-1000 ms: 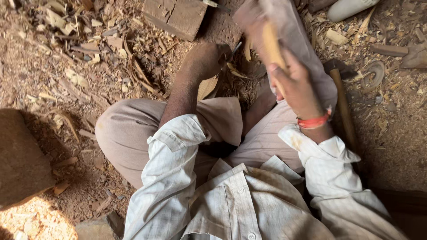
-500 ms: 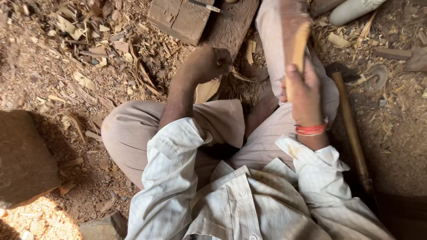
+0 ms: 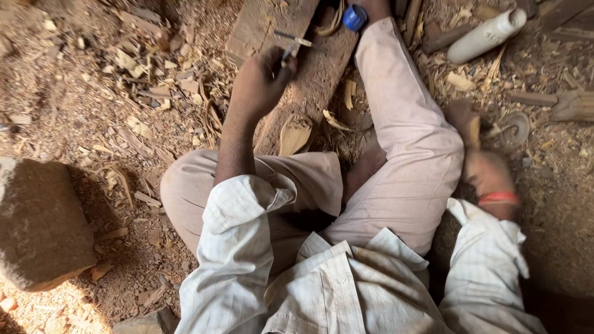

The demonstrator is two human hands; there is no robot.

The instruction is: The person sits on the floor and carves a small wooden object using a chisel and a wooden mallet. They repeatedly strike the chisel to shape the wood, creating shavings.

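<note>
Two hands are at work, and each has its own thing. Your left hand (image 3: 260, 83) is clenched round one small metal tool (image 3: 288, 49), thin and pale, with a short crossbar at its upper end; it pokes out above your knuckles over the one long wooden block (image 3: 309, 80) that lies on the ground between your legs. Your right hand (image 3: 486, 170) is down on the ground past your right knee, gripping one piece of pale wood (image 3: 470, 127) (the hand is blurred, so how the fingers lie on it is hard to make out). An orange band (image 3: 499, 198) sits on that wrist.

Around you, count one white plastic bottle (image 3: 486, 34) lying on its side at the upper right, one blue cap (image 3: 354, 17) just by your right shin, one flat board (image 3: 263, 28) touching the block's upper end, and one big rough stone (image 3: 40, 226) at the left, well apart from both hands. Your bent right leg, in pale pink trousers (image 3: 408, 148), lies between the two hands and hides the ground between them.

The block is reddish brown, coarse and dusted with sawdust. One curled shaving (image 3: 294, 133) rests against its near end, and wood chips (image 3: 142, 93) (too many to count) are scattered over the brown earth. Your shirt (image 3: 322, 284) is cream with fine stripes, both sleeves rolled to the elbow.
</note>
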